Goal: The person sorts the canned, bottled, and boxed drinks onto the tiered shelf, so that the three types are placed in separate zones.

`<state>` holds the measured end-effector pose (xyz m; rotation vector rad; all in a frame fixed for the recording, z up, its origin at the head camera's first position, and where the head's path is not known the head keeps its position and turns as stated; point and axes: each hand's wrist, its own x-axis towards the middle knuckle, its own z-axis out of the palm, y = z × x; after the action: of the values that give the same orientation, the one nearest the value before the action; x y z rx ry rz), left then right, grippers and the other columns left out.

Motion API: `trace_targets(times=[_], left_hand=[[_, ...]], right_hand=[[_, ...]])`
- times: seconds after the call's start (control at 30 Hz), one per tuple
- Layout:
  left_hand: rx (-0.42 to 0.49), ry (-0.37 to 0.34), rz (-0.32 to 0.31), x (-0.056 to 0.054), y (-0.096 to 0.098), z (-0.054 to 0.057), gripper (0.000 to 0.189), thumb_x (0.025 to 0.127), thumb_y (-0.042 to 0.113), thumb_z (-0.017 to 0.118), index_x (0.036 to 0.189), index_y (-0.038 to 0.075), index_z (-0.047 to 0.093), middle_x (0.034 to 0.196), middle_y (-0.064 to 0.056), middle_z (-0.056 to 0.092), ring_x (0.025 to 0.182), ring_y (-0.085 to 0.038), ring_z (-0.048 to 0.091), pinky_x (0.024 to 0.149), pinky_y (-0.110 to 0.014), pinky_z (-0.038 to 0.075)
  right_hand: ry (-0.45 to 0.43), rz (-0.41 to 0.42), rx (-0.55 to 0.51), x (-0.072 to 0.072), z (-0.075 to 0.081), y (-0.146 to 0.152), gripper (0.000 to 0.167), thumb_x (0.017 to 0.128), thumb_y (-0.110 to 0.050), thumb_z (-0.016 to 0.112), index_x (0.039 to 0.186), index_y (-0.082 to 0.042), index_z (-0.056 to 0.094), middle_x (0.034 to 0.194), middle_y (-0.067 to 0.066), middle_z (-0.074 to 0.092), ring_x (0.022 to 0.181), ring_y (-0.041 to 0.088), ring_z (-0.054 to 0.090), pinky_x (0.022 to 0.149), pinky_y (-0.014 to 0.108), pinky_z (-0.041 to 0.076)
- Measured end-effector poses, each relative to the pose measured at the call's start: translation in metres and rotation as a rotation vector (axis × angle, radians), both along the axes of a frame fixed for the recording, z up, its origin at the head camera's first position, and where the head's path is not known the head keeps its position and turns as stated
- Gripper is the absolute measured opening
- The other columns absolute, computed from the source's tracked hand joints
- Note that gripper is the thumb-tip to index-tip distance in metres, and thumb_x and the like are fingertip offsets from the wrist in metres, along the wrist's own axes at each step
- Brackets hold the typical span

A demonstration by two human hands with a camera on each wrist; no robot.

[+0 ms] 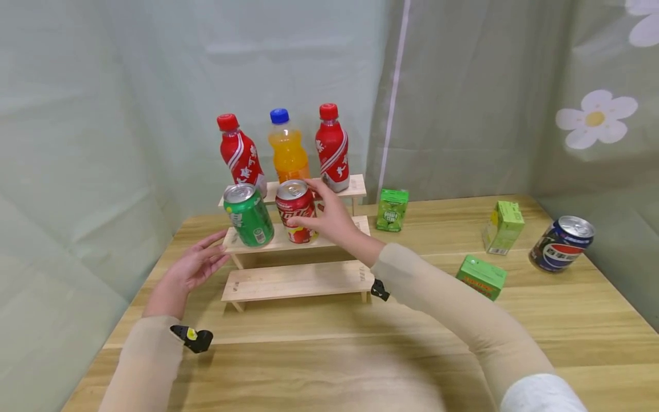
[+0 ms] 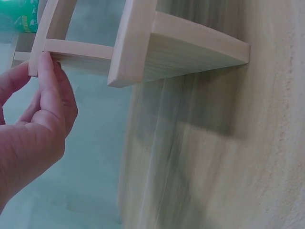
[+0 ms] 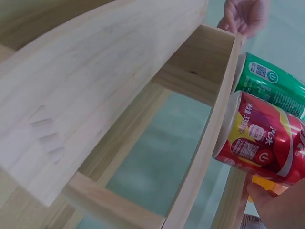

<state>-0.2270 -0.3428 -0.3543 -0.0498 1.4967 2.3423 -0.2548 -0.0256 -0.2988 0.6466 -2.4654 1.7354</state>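
My right hand (image 1: 334, 217) holds a red soda can (image 1: 292, 207), thumb across its front and fingers behind. The can stands upright on the middle tier of a stepped wooden rack (image 1: 298, 280). Beside it, on the left, a green soda can (image 1: 252, 220) stands on the same tier. My left hand (image 1: 198, 263) is at that tier's left end; in the left wrist view its thumb and index finger (image 2: 50, 86) pinch the board's end. The red can's printed side shows in the right wrist view, where most of my right hand (image 3: 283, 207) is cut off.
On the top tier stand two red-capped bottles (image 1: 242, 151) with an orange drink bottle (image 1: 288, 151) between them. Right of the rack are a green carton (image 1: 392, 212), a yellow-green carton (image 1: 503, 228), a fallen green carton (image 1: 481, 277) and a dark blue can (image 1: 561, 243).
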Motion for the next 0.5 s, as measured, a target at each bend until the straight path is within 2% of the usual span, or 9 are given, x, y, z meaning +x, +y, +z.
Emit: trace_targets(times=[0.2,0.37,0.5], left_hand=[[-0.045,0.025,0.054,0.0,0.005,-0.003,0.034,0.096,-0.003,0.047,0.104,0.024,0.066,0.097,0.002,0.066,0.086,-0.009,0.067,0.08,-0.02,0.057],[-0.096,0.051,0.078,-0.001,0.008,-0.006,0.031,0.097,0.0,0.048,0.105,0.026,0.064,0.096,0.004,0.066,0.085,-0.007,0.066,0.08,-0.018,0.057],[-0.095,0.05,0.091,-0.001,0.005,-0.008,0.032,0.097,0.0,0.048,0.104,0.026,0.066,0.095,0.004,0.066,0.084,-0.007,0.067,0.08,-0.018,0.057]], right_hand=[[-0.003,-0.002,-0.039,0.006,-0.004,0.018,0.079,0.077,-0.021,0.08,0.143,-0.007,0.038,0.145,0.01,0.042,0.131,0.029,0.042,0.109,0.046,0.041],[0.038,-0.028,-0.077,0.011,-0.005,0.037,0.075,0.077,-0.015,0.08,0.14,-0.004,0.041,0.143,0.012,0.044,0.129,0.034,0.043,0.105,0.048,0.044],[0.082,-0.044,-0.052,0.018,-0.003,0.052,0.073,0.076,-0.015,0.081,0.138,-0.005,0.043,0.141,0.011,0.047,0.126,0.032,0.046,0.103,0.045,0.047]])
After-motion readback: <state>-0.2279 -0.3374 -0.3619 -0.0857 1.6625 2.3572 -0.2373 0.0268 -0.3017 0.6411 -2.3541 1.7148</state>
